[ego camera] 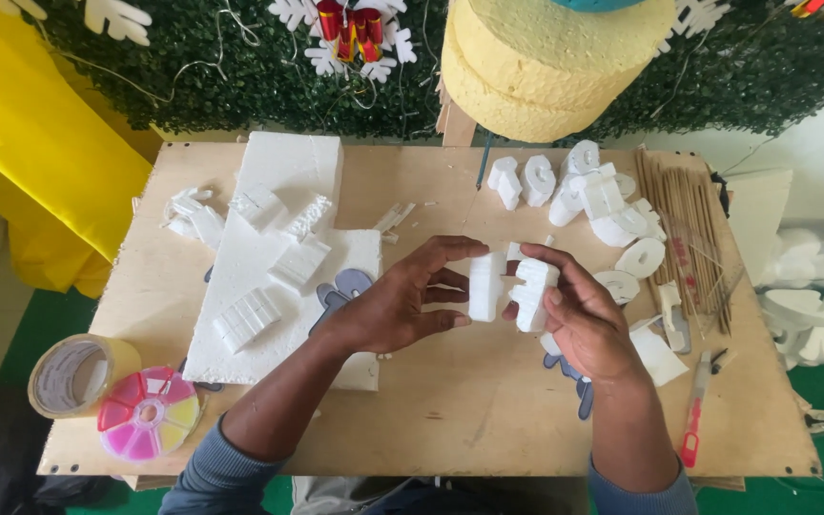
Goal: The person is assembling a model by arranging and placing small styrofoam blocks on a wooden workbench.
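Observation:
My left hand (401, 303) grips a small white foam block (484, 286) between thumb and fingers above the middle of the wooden board (469, 420). My right hand (579, 319) holds a notched white foam cut-out (534, 291) right beside that block; the two pieces almost touch. More white foam cut-out shapes (584, 195) lie at the back right of the board. A grey-blue flat cut-out (343, 288) lies partly under my left wrist.
White foam slabs (274, 257) with offcuts cover the left of the board. A tape roll (76, 374) and a round pink-and-yellow bead box (148, 413) sit at the front left. Wooden sticks (689, 215) and a red craft knife (694, 420) lie at the right. Yellow foam cylinders (545, 67) stand behind.

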